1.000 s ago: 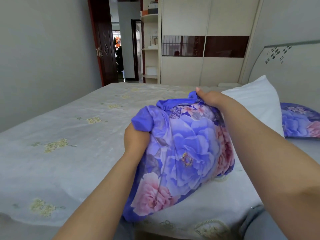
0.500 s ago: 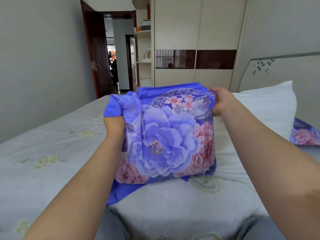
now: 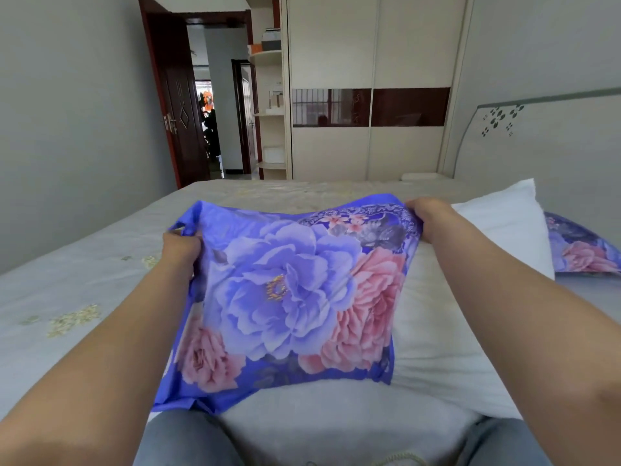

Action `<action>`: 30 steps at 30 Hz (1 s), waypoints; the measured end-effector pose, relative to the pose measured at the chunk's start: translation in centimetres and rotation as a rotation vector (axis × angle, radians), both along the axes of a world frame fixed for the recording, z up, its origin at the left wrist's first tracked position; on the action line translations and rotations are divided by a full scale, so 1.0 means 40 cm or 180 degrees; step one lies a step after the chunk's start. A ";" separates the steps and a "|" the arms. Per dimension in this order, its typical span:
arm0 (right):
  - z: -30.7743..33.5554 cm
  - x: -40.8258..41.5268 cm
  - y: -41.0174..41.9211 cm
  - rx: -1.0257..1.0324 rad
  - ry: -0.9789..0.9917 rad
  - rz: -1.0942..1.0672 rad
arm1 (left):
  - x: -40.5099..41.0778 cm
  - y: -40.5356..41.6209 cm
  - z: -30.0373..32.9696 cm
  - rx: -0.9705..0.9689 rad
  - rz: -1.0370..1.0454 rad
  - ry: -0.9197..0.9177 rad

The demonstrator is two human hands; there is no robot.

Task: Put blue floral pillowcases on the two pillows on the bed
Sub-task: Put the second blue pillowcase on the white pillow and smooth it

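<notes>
A blue floral pillowcase point(image 3: 289, 290) with large purple and pink flowers hangs spread in front of me above the bed. My left hand point(image 3: 181, 247) grips its upper left corner, and my right hand point(image 3: 425, 215) grips its upper right edge. A bare white pillow point(image 3: 447, 317) lies on the bed behind and to the right of the cloth, partly hidden by it and by my right arm. Another piece of blue floral fabric point(image 3: 584, 253) lies at the far right by the headboard; I cannot tell if a pillow is inside it.
The bed point(image 3: 84, 270) has a pale sheet with small embroidered flowers. A padded headboard point(image 3: 544, 142) stands at the right. A cream wardrobe point(image 3: 369, 62) and an open dark door point(image 3: 181, 112) are beyond the bed. My knees in jeans point(image 3: 188, 438) are at the bottom.
The pillowcase was bunched between my hands a second ago. My hands have moved apart and up, and the cloth now hangs spread out flat.
</notes>
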State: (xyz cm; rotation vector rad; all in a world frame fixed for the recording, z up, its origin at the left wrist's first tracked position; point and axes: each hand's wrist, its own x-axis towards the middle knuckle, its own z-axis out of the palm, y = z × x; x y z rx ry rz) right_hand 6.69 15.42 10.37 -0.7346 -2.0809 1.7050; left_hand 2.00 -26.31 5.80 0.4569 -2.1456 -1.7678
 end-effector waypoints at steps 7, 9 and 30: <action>-0.021 0.096 -0.124 0.1375 -0.0534 -0.0040 | 0.061 0.153 -0.144 -0.1917 -0.0251 0.0969; -0.065 0.114 -0.081 0.1765 -0.0461 -0.0576 | 0.058 0.175 -0.176 -0.2166 -0.0500 0.0809; -0.306 0.194 -0.144 0.0863 0.0094 -0.0036 | 0.256 0.494 -0.169 -0.2843 -0.1568 0.0426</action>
